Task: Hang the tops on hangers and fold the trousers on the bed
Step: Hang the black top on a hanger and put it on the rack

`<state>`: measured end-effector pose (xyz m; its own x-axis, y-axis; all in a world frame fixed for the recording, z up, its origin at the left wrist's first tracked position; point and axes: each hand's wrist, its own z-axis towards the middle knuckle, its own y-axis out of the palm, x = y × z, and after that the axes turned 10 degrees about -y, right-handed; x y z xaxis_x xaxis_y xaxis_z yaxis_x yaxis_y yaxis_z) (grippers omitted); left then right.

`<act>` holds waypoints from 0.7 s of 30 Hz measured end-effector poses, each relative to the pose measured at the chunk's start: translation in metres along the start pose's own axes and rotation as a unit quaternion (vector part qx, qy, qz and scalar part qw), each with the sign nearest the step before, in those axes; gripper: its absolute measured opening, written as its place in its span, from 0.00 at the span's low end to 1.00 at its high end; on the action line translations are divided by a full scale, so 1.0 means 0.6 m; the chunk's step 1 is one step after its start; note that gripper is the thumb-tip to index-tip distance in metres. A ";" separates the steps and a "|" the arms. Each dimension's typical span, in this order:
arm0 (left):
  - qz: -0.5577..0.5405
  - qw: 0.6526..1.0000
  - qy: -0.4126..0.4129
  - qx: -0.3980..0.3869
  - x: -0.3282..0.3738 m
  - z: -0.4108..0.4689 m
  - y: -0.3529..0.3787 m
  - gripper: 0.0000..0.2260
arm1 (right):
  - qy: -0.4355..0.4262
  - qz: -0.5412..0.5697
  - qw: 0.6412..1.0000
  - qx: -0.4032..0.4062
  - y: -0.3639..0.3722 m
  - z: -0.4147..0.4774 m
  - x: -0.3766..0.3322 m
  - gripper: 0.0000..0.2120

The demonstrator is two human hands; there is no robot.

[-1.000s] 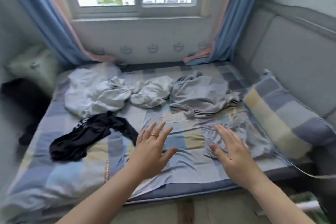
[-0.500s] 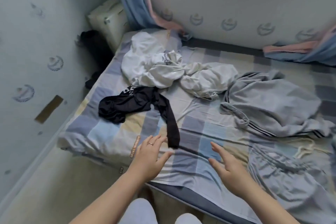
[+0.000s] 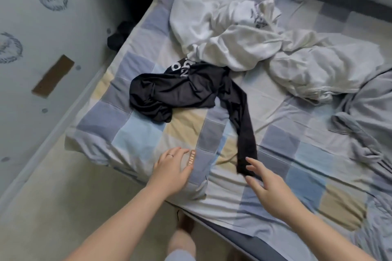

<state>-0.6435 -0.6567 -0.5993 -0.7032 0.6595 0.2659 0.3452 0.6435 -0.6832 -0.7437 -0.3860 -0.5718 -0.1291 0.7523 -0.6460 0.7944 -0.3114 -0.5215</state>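
The bed point(image 3: 135, 131), under a checked sheet of blue, grey and pale yellow squares, fills the view from the centre out to 3 o'clock. A pale wall point(image 3: 31, 112) runs along its side at 9 o'clock, with a brown strip of tape point(image 3: 53, 75) stuck on it.

A crumpled heap of white garments point(image 3: 244, 44) lies on the sheet from 12 to 2 o'clock. A grey garment point(image 3: 369, 112) is bunched at 3 o'clock, touching the heap. The black garment point(image 3: 180, 93) sits just above centre, its top edge tucked under the white heap, with one long narrow part trailing towards 5 o'clock.

The right hand point(image 3: 265, 182), at 5 o'clock, has its grip apart, fingers spread and straight, the fingertips at the end of that black strip; whether they touch it cannot be told. The left hand point(image 3: 171, 167), at 6 o'clock, is flat with its grip apart and holds nothing, just beside an orange label point(image 3: 191, 157) on the sheet. A ring point(image 3: 170, 155) shows on one finger.
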 end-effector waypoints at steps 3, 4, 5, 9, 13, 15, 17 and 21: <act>0.029 0.999 -0.002 -0.022 -0.051 0.139 0.016 0.24 | -0.020 -0.052 0.998 -0.025 0.053 0.170 0.008 0.27; 0.042 0.999 0.004 -0.024 -0.066 0.185 0.020 0.24 | -0.027 -0.067 0.997 -0.022 0.068 0.227 0.010 0.28; 0.054 0.998 0.011 -0.023 -0.079 0.231 0.022 0.25 | -0.038 -0.083 0.996 -0.016 0.082 0.283 0.012 0.29; 0.128 0.990 0.053 0.032 -0.106 0.403 0.027 0.29 | -0.095 -0.157 0.983 0.021 0.116 0.483 0.010 0.32; 0.189 0.970 0.070 0.137 -0.103 0.523 0.023 0.32 | -0.096 -0.238 0.966 0.021 0.135 0.627 -0.004 0.38; 0.197 0.957 0.071 0.201 -0.100 0.565 0.019 0.33 | -0.074 -0.246 0.966 0.021 0.143 0.678 -0.011 0.39; 0.185 0.950 0.055 0.245 -0.094 0.602 0.013 0.33 | -0.051 -0.237 0.970 0.031 0.148 0.720 -0.015 0.39; 0.161 0.955 0.037 0.246 -0.083 0.638 0.003 0.13 | -0.054 -0.260 0.956 0.128 0.145 0.761 -0.022 0.17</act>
<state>-0.8458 -0.8372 -0.8745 -0.5576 0.8298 0.0222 0.1896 0.1534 -0.9698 -0.9439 -0.6879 -0.8633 -0.5383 0.7837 -0.3100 0.4378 -0.0543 -0.8974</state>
